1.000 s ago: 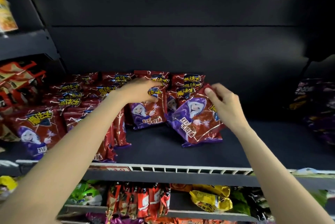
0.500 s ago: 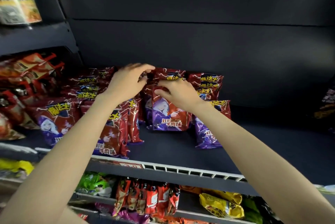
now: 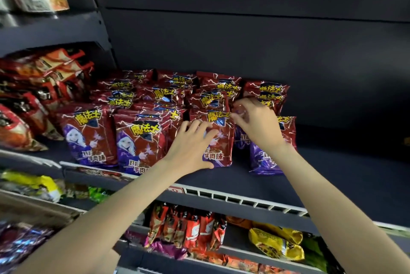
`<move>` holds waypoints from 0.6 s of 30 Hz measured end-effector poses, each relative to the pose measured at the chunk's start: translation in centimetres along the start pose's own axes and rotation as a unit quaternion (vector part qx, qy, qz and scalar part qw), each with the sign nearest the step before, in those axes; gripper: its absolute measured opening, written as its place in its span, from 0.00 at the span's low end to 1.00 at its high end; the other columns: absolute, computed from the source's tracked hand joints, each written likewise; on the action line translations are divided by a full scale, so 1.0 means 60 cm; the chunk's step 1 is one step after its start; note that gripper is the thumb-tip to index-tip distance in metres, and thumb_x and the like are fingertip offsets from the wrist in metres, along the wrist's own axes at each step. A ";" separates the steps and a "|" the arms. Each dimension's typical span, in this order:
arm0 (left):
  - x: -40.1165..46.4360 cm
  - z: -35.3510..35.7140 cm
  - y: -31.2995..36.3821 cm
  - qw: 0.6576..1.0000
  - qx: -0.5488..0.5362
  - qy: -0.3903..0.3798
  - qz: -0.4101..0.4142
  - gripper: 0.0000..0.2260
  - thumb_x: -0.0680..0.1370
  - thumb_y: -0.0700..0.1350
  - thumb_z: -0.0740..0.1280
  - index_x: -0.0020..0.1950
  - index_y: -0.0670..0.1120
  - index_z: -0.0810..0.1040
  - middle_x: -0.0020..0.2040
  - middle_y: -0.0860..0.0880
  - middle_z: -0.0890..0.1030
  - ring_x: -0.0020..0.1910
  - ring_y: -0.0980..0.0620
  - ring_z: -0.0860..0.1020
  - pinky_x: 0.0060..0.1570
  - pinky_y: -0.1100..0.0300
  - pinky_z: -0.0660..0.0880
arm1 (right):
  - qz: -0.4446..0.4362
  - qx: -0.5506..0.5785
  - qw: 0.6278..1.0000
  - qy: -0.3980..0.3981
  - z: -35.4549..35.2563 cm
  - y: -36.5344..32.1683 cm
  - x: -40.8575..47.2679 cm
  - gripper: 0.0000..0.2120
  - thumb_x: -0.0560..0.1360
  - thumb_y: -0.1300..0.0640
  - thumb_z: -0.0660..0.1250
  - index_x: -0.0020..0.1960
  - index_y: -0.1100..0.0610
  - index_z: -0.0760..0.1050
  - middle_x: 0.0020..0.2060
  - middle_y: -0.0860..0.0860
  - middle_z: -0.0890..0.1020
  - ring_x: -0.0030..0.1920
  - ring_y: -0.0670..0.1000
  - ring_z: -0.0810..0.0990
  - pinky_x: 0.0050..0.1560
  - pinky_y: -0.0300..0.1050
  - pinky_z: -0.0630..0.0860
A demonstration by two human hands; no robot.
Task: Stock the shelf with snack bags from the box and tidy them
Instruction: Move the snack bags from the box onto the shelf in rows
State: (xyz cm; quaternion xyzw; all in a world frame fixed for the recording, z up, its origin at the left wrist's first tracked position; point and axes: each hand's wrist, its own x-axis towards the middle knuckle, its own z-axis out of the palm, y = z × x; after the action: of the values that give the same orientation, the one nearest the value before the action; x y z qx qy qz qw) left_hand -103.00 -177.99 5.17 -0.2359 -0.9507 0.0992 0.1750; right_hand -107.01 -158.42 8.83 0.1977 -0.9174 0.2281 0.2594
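Rows of red and purple snack bags (image 3: 142, 140) stand on the dark shelf (image 3: 332, 185), filling its left half. My left hand (image 3: 190, 145) lies spread on the face of the front snack bag (image 3: 218, 156) in the third row, with the thumb along its bottom edge. My right hand (image 3: 257, 123) pinches that bag's top right corner. Behind my right wrist stands another bag (image 3: 264, 160), the front one of the rightmost row, partly hidden.
The shelf's right half is bare and dark. A white price rail (image 3: 244, 200) runs along the front edge. Below are orange-red packets (image 3: 190, 229) and yellow bags (image 3: 275, 245). Other red bags (image 3: 33, 87) fill the left bay. A brown cardboard edge (image 3: 33, 214) shows at lower left.
My left hand has come down from the back bags' tops onto the front bag's face. My right hand has shifted right to that bag's top corner. The view has moved closer.
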 end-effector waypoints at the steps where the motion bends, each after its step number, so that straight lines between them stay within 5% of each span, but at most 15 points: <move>1: -0.001 0.004 0.003 1.000 0.011 -0.003 -0.001 0.42 0.64 0.66 0.71 0.71 0.48 0.65 0.68 0.47 0.68 0.64 0.45 0.67 0.61 0.49 0.64 | 0.033 -0.003 0.999 -0.027 -0.004 0.005 -0.018 0.16 0.75 0.51 0.69 0.59 0.58 0.75 0.44 0.52 0.83 0.42 0.53 0.82 0.41 0.46 0.78; 6: 0.006 0.025 0.016 0.998 0.054 0.029 -0.034 0.50 0.59 0.60 0.78 0.74 0.46 0.60 0.69 0.42 0.65 0.65 0.44 0.66 0.59 0.49 0.68 | 0.105 0.143 0.965 -0.192 0.022 -0.015 -0.045 0.28 0.75 0.55 0.68 0.72 0.55 0.63 0.58 0.54 0.79 0.39 0.49 0.81 0.47 0.42 0.77; 9: 0.030 0.032 0.016 0.996 0.041 0.040 -0.074 0.53 0.55 0.55 0.81 0.74 0.45 0.58 0.71 0.42 0.64 0.66 0.41 0.66 0.61 0.48 0.69 | 0.081 0.114 0.980 -0.141 0.046 -0.024 -0.038 0.30 0.75 0.57 0.67 0.74 0.53 0.60 0.56 0.57 0.79 0.43 0.54 0.82 0.49 0.50 0.78; 13: 0.051 0.044 0.008 0.997 0.002 0.043 -0.060 0.55 0.54 0.48 0.82 0.74 0.45 0.57 0.71 0.42 0.63 0.69 0.41 0.64 0.65 0.47 0.66 | 0.037 -0.006 0.999 -0.002 0.035 0.016 -0.029 0.23 0.72 0.63 0.66 0.67 0.56 0.71 0.56 0.56 0.77 0.55 0.58 0.75 0.54 0.51 0.74; 18: 0.056 0.045 -0.004 0.998 -0.026 0.059 -0.023 0.51 0.55 0.35 0.79 0.75 0.46 0.59 0.74 0.45 0.61 0.72 0.44 0.60 0.68 0.47 0.65 | 0.028 -0.108 0.994 -0.016 0.016 0.062 -0.038 0.23 0.69 0.59 0.72 0.63 0.56 0.74 0.60 0.59 0.75 0.59 0.64 0.72 0.57 0.61 0.73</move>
State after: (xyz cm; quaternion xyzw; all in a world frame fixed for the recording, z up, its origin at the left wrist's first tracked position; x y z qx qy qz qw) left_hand -106.88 -176.86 3.71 -0.2236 -0.9463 0.0562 0.2264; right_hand -107.39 -155.33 5.61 0.1463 -0.9460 0.1312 0.2577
